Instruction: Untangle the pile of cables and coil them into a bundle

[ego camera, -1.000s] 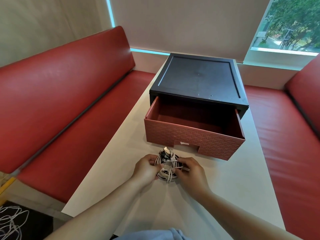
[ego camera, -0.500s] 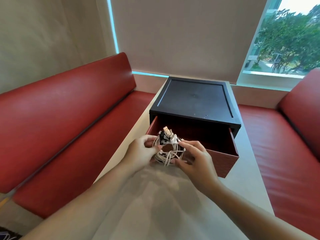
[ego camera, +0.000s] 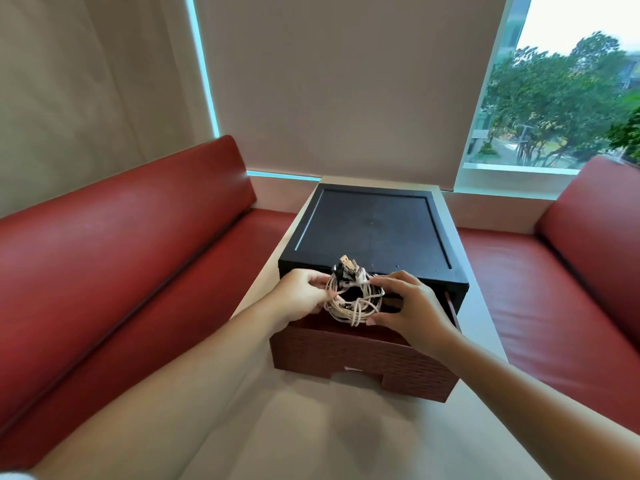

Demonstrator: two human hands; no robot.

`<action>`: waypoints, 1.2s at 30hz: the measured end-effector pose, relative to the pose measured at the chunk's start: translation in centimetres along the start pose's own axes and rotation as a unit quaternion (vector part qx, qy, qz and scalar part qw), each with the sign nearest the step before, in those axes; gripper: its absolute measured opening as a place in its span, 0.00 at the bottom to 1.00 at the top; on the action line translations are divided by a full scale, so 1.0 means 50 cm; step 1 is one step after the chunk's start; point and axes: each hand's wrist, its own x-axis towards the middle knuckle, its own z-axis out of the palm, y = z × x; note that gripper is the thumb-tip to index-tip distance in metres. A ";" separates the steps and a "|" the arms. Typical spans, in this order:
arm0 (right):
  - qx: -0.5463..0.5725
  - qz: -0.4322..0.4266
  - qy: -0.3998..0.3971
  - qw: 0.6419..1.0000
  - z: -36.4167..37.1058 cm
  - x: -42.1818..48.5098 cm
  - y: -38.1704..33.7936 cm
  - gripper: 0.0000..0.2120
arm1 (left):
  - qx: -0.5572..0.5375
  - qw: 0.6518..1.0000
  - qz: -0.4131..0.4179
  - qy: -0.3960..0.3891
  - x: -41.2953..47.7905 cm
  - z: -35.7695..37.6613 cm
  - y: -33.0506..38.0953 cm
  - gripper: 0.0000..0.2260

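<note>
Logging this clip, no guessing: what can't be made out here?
Head view:
- Floor of the drawer: hidden by the cable bundle, left hand and right hand.
- Cable count: strands overlap, too fine.
- Types of the plugs atop the bundle: too small, blurred.

One head-worn camera (wide-angle) looks forward and down along the table [ego camera: 311, 427], apparently from close.

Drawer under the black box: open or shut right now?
Open. The red drawer sticks out of the black case toward the camera, its dark inside showing beneath the held cable bundle.
</note>
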 end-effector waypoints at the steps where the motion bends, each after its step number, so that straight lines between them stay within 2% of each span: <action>1: -0.012 -0.001 -0.010 1.000 -0.002 0.004 0.008 0.32 | 0.007 1.000 -0.010 -0.021 0.012 0.001 -0.005 0.10; 8: -0.052 0.022 -0.086 0.995 0.014 0.036 0.068 0.31 | 0.018 0.985 -0.101 -0.136 0.083 0.011 -0.040 0.13; 14: -0.114 0.051 -0.192 0.973 0.050 0.066 0.090 0.31 | 0.058 0.969 -0.182 -0.158 0.134 0.016 -0.076 0.17; 20: -0.163 0.057 -0.278 0.945 0.081 0.065 0.111 0.25 | 0.089 0.952 -0.223 -0.191 0.138 0.034 -0.098 0.16; 23: -0.164 0.069 -0.307 0.935 0.090 0.065 0.121 0.28 | 0.095 0.947 -0.237 -0.197 0.144 0.042 -0.112 0.16; 26: -0.167 0.071 -0.350 0.919 0.085 0.070 0.119 0.32 | 0.093 0.947 -0.239 -0.193 0.146 0.046 -0.120 0.17; 29: -0.181 0.075 -0.387 0.901 0.070 0.073 0.109 0.32 | 0.118 0.949 -0.224 -0.189 0.138 0.049 -0.113 0.18; 31: -0.179 0.087 -0.393 0.898 0.059 0.069 0.104 0.30 | 0.127 0.952 -0.215 -0.175 0.125 0.049 -0.098 0.13; 34: -0.189 0.095 -0.356 0.910 0.035 0.060 0.087 0.27 | 0.133 0.964 -0.177 -0.147 0.101 0.039 -0.074 0.07; 36: -0.186 0.084 -0.291 0.935 0.010 0.059 0.069 0.23 | 0.163 0.972 -0.114 -0.126 0.075 0.023 -0.058 0.07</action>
